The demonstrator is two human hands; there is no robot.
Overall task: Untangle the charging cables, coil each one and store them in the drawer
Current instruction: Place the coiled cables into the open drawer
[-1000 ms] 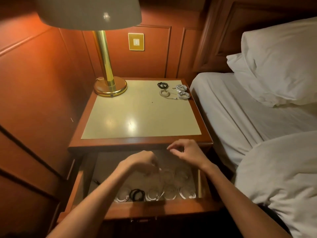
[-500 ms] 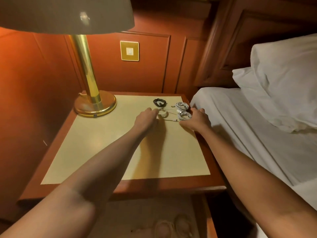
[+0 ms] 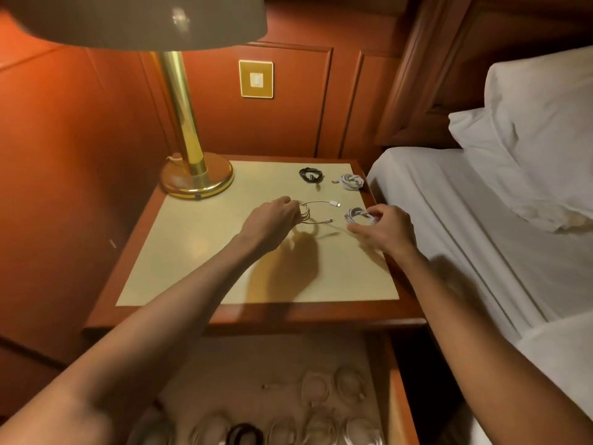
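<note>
The room has walls of reddish wood panels (image 3: 96, 123). A bed (image 3: 481, 220) with a white pillow (image 3: 539, 130) lies to the right of the lamp (image 3: 184, 123). The lamp stands on the back left corner of the counter (image 3: 192, 252), and its shade fills the upper left of the view. Below the lamp, under the front edge of the counter, the drawer (image 3: 398, 396) is open and holds several stored coils (image 3: 317, 390).

Both forearms reach in from the bottom, passing over the drawer. The left hand (image 3: 269, 221), in front and to the right of the lamp base, grips the looped thin cable (image 3: 316, 211); its two plugs hang free. Further right of the lamp, the right hand (image 3: 386, 229) pinches the thick white coil (image 3: 359, 216) between thumb and fingers. Behind the hands, right of the lamp base, a black coil (image 3: 310, 175) and a far white coil (image 3: 352, 181) lie uncovered.
</note>
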